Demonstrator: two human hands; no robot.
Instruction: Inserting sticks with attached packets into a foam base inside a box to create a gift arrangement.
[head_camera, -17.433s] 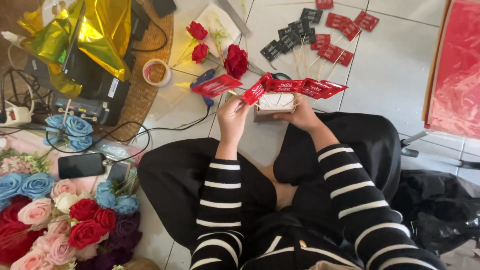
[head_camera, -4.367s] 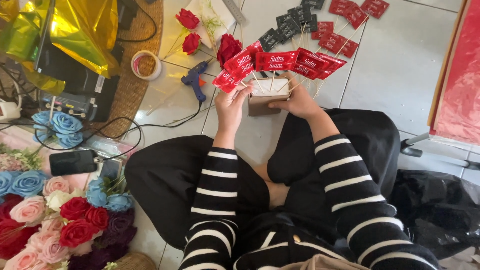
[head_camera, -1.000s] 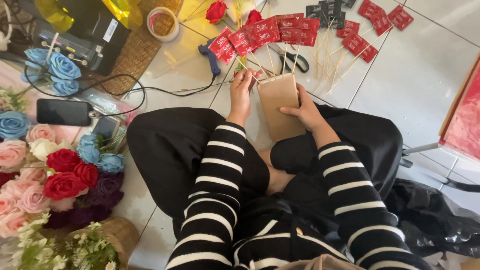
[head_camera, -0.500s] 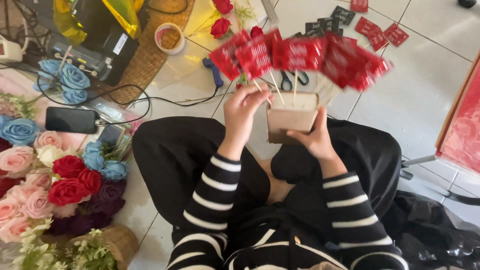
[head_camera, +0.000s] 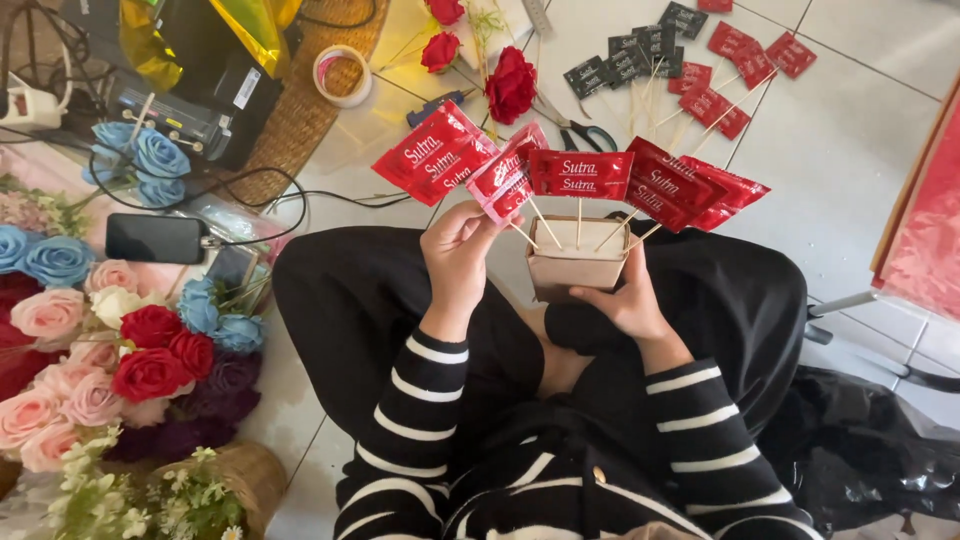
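1. Nearest: striped black-and-white sleeves and black trousers of the person, seated on the tiled floor (head_camera: 860, 150).
2. Left hand (head_camera: 458, 262) raised over the lap, fingers curled, thumb and fingertips pinching a thin wooden stick just below a red foil packet (head_camera: 503, 183).
3. Right hand (head_camera: 622, 300) cups the small brown box (head_camera: 578, 268) from below and behind, fingers wrapped round its near right side. Box held upright above the lap, between the two hands, clear of the floor.
4. Sticks rise from the open top of the box and fan outward; each carries a red packet. The row of red packets (head_camera: 590, 175) spreads left to right just beyond the box, some overlapping.
5. Near left: heap of fabric roses (head_camera: 120, 350), pink, red, blue and dark purple, with white sprigs and a wicker basket (head_camera: 245, 475) at the near edge.
6. Left, mid distance: black phone (head_camera: 155, 238) lying flat with a cable, blue roses (head_camera: 150, 155) beyond it.
7. Far centre: scissors (head_camera: 580, 130), red loose roses (head_camera: 510, 85), a glue gun partly hidden behind the packets.
8. Far left: tape roll (head_camera: 342, 75) on a woven mat, gold foil over a dark box.
9. Far right: loose black and red packets on sticks (head_camera: 700, 70) lying on the floor.
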